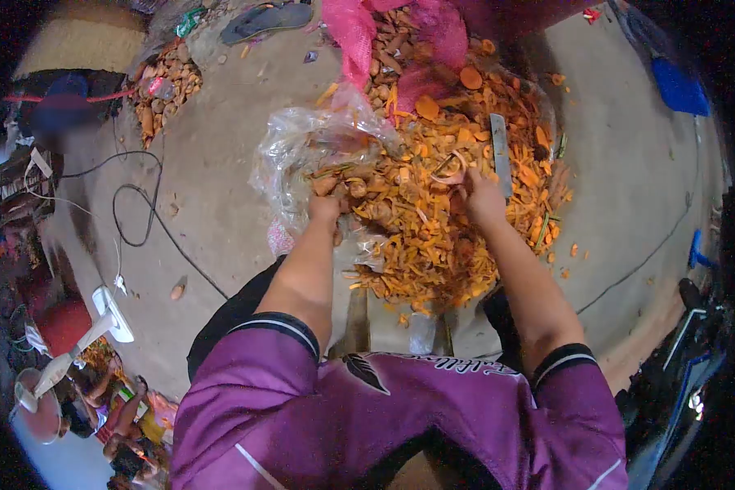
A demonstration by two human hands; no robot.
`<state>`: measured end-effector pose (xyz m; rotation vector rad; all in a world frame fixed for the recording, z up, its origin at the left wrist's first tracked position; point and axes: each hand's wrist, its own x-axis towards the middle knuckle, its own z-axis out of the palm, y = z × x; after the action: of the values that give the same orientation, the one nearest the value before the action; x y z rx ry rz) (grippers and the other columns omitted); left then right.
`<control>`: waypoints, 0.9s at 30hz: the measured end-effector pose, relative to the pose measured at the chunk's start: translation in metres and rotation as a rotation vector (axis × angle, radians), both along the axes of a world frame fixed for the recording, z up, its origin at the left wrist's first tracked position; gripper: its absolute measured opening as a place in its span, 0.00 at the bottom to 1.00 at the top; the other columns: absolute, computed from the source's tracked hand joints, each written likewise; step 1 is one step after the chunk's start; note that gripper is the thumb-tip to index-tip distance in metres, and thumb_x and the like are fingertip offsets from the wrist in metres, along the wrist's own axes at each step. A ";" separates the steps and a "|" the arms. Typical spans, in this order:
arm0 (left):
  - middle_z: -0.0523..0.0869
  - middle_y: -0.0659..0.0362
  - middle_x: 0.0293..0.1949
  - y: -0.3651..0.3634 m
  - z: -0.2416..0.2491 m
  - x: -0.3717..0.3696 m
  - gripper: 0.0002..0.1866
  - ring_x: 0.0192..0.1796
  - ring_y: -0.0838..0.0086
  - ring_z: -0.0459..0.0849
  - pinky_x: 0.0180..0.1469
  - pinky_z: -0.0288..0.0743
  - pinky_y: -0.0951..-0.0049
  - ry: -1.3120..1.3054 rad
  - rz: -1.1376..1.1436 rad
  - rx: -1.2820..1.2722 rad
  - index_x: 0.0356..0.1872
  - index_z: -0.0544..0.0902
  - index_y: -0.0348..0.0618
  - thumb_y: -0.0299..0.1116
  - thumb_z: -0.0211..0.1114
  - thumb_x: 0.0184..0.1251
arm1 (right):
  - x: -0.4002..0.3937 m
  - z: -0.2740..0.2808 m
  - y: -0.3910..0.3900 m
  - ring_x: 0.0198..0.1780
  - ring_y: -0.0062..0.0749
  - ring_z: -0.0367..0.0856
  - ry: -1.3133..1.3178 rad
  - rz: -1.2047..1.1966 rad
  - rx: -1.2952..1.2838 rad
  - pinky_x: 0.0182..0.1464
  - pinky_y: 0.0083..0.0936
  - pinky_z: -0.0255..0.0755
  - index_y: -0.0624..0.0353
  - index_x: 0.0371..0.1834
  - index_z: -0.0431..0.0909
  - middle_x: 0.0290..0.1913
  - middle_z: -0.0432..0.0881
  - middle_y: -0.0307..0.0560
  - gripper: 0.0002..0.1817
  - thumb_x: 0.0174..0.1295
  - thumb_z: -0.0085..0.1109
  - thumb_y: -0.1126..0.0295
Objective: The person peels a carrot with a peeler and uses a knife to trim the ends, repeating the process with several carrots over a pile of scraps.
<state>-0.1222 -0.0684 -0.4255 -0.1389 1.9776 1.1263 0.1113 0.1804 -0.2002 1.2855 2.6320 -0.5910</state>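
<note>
Now both hands [400, 204] (bare) in orange peelings [433, 237]

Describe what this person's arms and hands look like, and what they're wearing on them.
Both arms are bare from above the elbow down, and the left hand and right hand wear no gloves. The person wears a purple short-sleeved shirt; each sleeve ends in a dark cuff edged with a thin white line. No watch or bracelet shows. Rings cannot be made out.
</note>
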 end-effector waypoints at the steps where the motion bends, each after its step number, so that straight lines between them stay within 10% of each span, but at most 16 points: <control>1: 0.77 0.51 0.37 0.015 0.048 0.016 0.20 0.33 0.63 0.76 0.39 0.70 0.66 -0.059 0.088 0.050 0.42 0.73 0.33 0.31 0.59 0.44 | -0.002 0.010 -0.002 0.38 0.45 0.73 -0.006 -0.085 -0.154 0.37 0.38 0.67 0.58 0.39 0.69 0.33 0.74 0.53 0.17 0.50 0.53 0.59; 5: 0.77 0.49 0.39 0.021 0.067 0.021 0.22 0.35 0.61 0.76 0.39 0.69 0.63 -0.148 0.230 -0.456 0.42 0.72 0.29 0.35 0.57 0.47 | 0.006 0.018 -0.002 0.37 0.47 0.75 0.041 -0.214 -0.312 0.38 0.36 0.67 0.60 0.43 0.68 0.35 0.76 0.57 0.22 0.49 0.55 0.57; 12: 0.74 0.43 0.40 0.062 0.127 0.111 0.29 0.44 0.59 0.73 0.44 0.64 0.64 0.118 0.075 -0.295 0.39 0.69 0.31 0.51 0.59 0.47 | 0.023 -0.038 0.005 0.42 0.48 0.73 0.441 -0.594 -0.475 0.43 0.33 0.66 0.65 0.44 0.68 0.40 0.74 0.59 0.22 0.51 0.53 0.60; 22: 0.71 0.43 0.45 0.082 0.179 0.112 0.39 0.47 0.53 0.71 0.48 0.65 0.59 0.051 0.174 -0.236 0.51 0.57 0.34 0.36 0.70 0.37 | 0.003 0.089 -0.004 0.36 0.44 0.76 0.162 -0.261 -0.260 0.38 0.32 0.69 0.60 0.34 0.74 0.33 0.77 0.56 0.12 0.47 0.56 0.67; 27: 0.74 0.46 0.40 0.072 0.206 0.078 0.39 0.44 0.58 0.73 0.47 0.66 0.65 0.446 -0.249 -0.366 0.51 0.58 0.37 0.37 0.70 0.38 | 0.022 0.145 -0.012 0.27 0.45 0.76 0.496 -0.105 0.092 0.29 0.32 0.68 0.60 0.31 0.74 0.27 0.77 0.52 0.10 0.45 0.56 0.70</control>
<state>-0.0441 0.0039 -0.2192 0.1805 2.5034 0.6638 0.1332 0.1684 -0.0552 1.4703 3.0241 -0.9193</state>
